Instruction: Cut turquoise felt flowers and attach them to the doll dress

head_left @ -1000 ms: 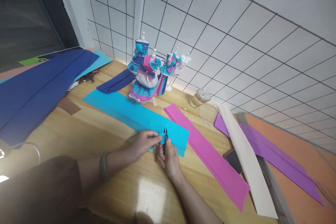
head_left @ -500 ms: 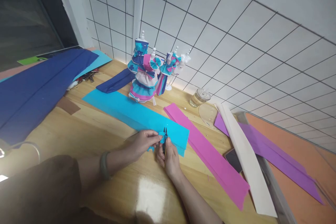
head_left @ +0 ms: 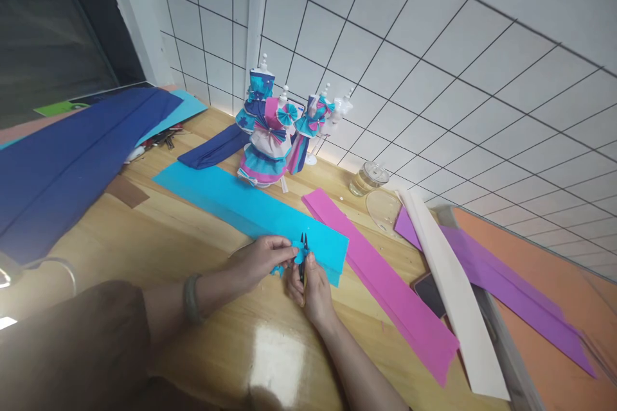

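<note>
My left hand (head_left: 264,261) pinches a small bright blue paper piece (head_left: 299,256) with curved, cut edges. In my right hand (head_left: 314,288) is a small pair of dark, pointed scissors (head_left: 303,241), their two tips slightly apart and directed away from me. The blades meet the paper piece where both hands come together; how far they cut into it is hard to make out. Beneath the hands lies a long blue crepe paper strip (head_left: 241,205). Blue scraps (head_left: 276,270) show just below my left fingers.
Small dress forms (head_left: 265,154) in paper dresses stand by the tiled wall. A glass jar (head_left: 369,178) sits right of them. Pink (head_left: 385,289), white (head_left: 457,295) and purple (head_left: 511,302) strips lie to the right, dark blue paper (head_left: 81,167) at left.
The blue piece has turned slightly between my left fingers, and its rounded edge shows more clearly now. Both hands keep nearly the same place; the view has shifted a little.
</note>
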Motion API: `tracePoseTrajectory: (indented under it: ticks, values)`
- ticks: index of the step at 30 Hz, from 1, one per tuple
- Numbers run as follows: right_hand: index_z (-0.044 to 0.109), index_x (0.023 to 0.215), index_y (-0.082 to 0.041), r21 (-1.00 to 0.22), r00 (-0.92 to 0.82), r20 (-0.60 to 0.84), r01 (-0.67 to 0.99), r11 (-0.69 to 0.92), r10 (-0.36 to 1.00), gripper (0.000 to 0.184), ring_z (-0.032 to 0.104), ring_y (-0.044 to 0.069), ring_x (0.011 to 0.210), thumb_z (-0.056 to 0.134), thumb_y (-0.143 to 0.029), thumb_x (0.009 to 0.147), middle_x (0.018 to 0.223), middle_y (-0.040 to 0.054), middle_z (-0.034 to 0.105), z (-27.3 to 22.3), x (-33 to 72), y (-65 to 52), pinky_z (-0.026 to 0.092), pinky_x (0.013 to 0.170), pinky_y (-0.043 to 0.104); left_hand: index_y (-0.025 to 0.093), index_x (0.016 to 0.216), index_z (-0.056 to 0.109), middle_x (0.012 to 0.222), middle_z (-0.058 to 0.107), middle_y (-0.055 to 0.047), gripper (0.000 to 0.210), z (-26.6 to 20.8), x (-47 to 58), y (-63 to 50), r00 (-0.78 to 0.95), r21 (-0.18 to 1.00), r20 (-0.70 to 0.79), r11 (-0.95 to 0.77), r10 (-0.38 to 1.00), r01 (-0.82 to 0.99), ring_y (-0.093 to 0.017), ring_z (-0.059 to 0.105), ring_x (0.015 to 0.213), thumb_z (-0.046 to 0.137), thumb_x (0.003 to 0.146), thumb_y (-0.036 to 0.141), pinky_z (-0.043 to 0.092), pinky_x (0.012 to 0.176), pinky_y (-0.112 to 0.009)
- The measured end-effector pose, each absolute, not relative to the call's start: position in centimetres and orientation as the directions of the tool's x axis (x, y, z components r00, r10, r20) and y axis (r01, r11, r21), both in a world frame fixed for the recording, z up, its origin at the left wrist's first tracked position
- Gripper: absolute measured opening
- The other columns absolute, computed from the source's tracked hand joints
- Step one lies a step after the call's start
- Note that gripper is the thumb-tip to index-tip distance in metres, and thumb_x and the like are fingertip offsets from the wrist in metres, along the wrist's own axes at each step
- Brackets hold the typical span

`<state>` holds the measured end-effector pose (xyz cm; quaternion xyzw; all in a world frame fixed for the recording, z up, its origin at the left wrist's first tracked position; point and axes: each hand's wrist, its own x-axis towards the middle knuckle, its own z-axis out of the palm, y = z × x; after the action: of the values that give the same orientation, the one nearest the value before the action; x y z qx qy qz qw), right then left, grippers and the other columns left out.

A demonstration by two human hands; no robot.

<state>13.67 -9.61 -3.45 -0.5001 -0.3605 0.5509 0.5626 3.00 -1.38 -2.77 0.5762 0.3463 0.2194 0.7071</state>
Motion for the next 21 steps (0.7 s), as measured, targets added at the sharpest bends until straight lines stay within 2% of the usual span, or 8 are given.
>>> tracePoseTrajectory:
  ticks: [6, 14, 21]
  values:
    - [0.036, 0.044, -0.019, -0.967, 0.135, -0.165, -0.219, -0.133, 0.977, 0.059, 0.028, 0.006, 0.029, 0.021, -0.057, 0.086, 0.033, -0.0061, 0.028, -3.32, 13.82, -9.67, 0.023, 0.038, 0.023, 0.016, 0.060, 0.050, 0.059, 0.052, 0.002, 0.028, -1.92, 2.90, -1.35, 0.683, 0.969, -0.236, 0.221, 0.691, 0.111, -0.010, 0.045, 0.059, 0.051, 0.071, 0.041, 0.034, 0.057, -0.022]
    - [0.036, 0.044, -0.019, -0.961, 0.132, -0.136, -0.258, -0.099, 0.982, 0.058, 0.026, 0.006, 0.028, 0.023, -0.054, 0.087, 0.034, -0.0064, 0.027, -2.78, 13.67, -9.75, 0.018, 0.036, 0.023, 0.016, 0.062, 0.052, 0.060, 0.051, 0.002, 0.032, -2.09, 2.73, -1.40, 0.674, 0.973, -0.231, 0.184, 0.701, 0.142, -0.010, 0.044, 0.058, 0.050, 0.071, 0.046, 0.033, 0.056, -0.022]
    - [0.035, 0.043, -0.019, -0.961, 0.097, -0.175, -0.233, -0.148, 0.980, 0.058, 0.025, 0.006, 0.029, 0.025, -0.057, 0.086, 0.034, -0.0069, 0.025, -3.06, 14.10, -9.88, 0.019, 0.037, 0.022, 0.016, 0.061, 0.050, 0.063, 0.047, 0.002, 0.031, -1.82, 2.54, -1.20, 0.689, 0.991, -0.130, 0.096, 0.713, 0.088, -0.011, 0.044, 0.062, 0.050, 0.073, 0.045, 0.035, 0.058, -0.022]
